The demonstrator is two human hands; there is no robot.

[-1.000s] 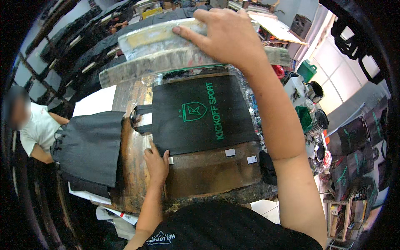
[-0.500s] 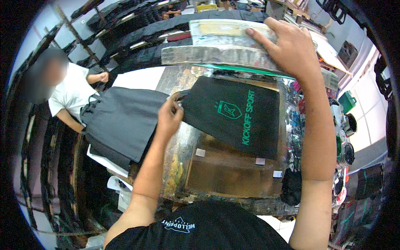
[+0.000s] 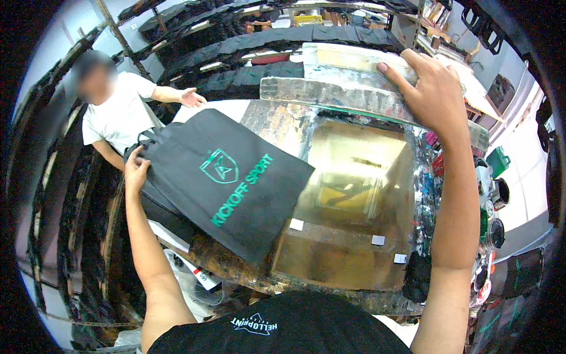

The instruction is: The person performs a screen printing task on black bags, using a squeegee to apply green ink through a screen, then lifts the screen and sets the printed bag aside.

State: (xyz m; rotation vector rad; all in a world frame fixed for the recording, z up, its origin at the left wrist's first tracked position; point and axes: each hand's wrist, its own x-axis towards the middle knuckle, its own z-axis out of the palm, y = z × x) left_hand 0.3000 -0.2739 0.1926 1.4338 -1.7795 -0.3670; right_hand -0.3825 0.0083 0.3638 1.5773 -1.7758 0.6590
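Note:
A black drawstring bag (image 3: pixel 259 209) with a green shield and green lettering is pinched at its corded end by my left hand (image 3: pixel 137 170). It slants over the left part of the work table, its far corner overlapping the glossy brown printing board (image 3: pixel 342 268). Dark fabric shows beneath the bag near my left hand. At the far side, a tilted-up printing screen frame (image 3: pixel 336 89) with a green lower edge is gripped by my right hand (image 3: pixel 433 91), thumb on its near face and fingers over its top edge.
Across the table at left stands a person in a white shirt (image 3: pixel 121 112), one hand (image 3: pixel 191 98) held out open beside the bag. Small white tabs (image 3: pixel 378 240) stick to the board. Ink jars (image 3: pixel 492 230) line the right edge, and dark racks (image 3: pixel 76 236) stand at left.
My left hand has carried the printed bag leftward off the board, over the dark bag lying there. The person's hand has opened and reached out. My right hand stays on the frame.

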